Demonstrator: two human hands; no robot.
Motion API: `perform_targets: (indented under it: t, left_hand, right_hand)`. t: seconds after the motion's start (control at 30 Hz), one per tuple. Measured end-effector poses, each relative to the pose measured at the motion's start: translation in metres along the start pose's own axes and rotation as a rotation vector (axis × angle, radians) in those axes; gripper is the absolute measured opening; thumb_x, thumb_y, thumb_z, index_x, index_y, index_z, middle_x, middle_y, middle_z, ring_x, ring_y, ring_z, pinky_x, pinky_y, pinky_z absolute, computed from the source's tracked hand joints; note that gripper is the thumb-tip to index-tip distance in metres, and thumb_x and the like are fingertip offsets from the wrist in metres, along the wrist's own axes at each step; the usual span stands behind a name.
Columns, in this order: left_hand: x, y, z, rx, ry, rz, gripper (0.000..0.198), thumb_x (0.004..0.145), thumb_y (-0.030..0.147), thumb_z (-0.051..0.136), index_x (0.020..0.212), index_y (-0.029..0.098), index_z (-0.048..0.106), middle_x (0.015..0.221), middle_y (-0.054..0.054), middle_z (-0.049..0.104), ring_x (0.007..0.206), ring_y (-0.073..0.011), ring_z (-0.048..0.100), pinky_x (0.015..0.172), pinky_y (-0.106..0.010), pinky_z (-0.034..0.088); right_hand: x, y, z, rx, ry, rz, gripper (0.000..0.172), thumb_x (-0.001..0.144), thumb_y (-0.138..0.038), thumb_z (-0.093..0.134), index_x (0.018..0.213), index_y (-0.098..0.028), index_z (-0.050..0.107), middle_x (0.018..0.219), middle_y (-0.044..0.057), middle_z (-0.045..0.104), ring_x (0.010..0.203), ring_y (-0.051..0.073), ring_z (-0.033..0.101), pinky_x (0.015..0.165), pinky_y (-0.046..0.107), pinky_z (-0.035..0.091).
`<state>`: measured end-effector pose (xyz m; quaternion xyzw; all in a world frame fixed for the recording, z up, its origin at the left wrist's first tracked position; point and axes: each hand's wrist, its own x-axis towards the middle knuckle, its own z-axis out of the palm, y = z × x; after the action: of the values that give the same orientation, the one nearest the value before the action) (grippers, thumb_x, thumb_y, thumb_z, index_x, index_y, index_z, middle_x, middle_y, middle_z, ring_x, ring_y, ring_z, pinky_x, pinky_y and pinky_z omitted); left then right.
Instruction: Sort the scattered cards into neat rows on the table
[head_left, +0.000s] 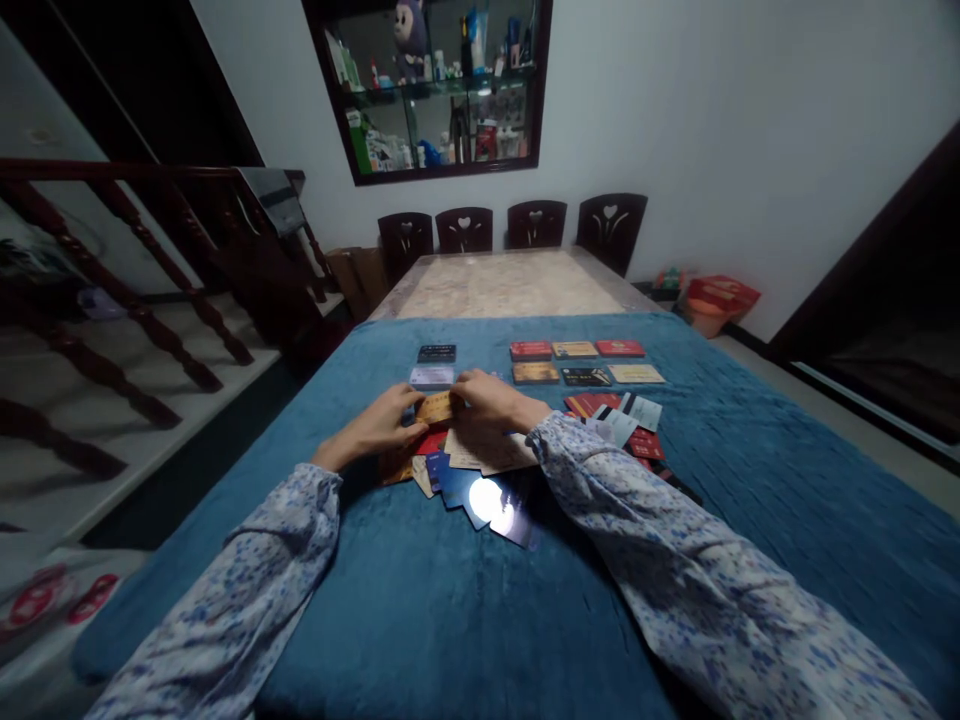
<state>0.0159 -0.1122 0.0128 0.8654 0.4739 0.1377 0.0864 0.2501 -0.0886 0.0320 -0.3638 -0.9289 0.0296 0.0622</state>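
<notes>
A gold card (pixel 437 407), perhaps a small stack of them, is held at its two ends between my hands. The fingers of my left hand (pixel 386 422) are closed on its left end. My right hand (pixel 495 400) grips its right end. Below my hands lies a spread of loose cards (pixel 457 480) in red, cream and blue, two of them shining with reflected light. Just beyond my fingers are a silver card (pixel 433 376) and a dark card (pixel 436 353). My right forearm partly hides the cream cards (pixel 506 455).
Two rows of card stacks (pixel 535 373) lie at the back right. A loose pile of red and silver cards (pixel 634 425) is beside my right sleeve. Blue cloth (pixel 465 620) covers the near table; bare marble top (pixel 517 283) and chairs (pixel 536 224) are beyond.
</notes>
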Motion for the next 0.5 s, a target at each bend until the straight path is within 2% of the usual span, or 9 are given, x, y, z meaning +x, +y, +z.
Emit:
perform_targets:
  t: [0.17,0.5]
  left_hand:
    - [0.030,0.010,0.009,0.019,-0.016,0.061,0.043,0.082,0.034,0.068,0.120,0.015,0.067,0.117,-0.013,0.062,0.109,-0.0284,0.060,0.100,-0.042,0.050]
    - [0.081,0.032,0.020,0.086,-0.057,0.129,0.033,0.082,0.034,0.066,0.109,0.016,0.069,0.107,-0.009,0.061,0.098,-0.0249,0.060,0.091,-0.036,0.050]
  right_hand:
    - [-0.017,0.017,-0.005,-0.015,-0.013,0.073,0.020,0.084,-0.015,0.068,0.103,-0.012,0.075,0.115,0.015,0.070,0.106,0.025,0.066,0.085,0.026,0.046]
    - [-0.039,0.059,-0.006,-0.029,-0.006,0.165,0.024,0.083,-0.014,0.068,0.107,-0.013,0.074,0.115,0.014,0.070,0.109,0.025,0.064,0.084,0.027,0.045]
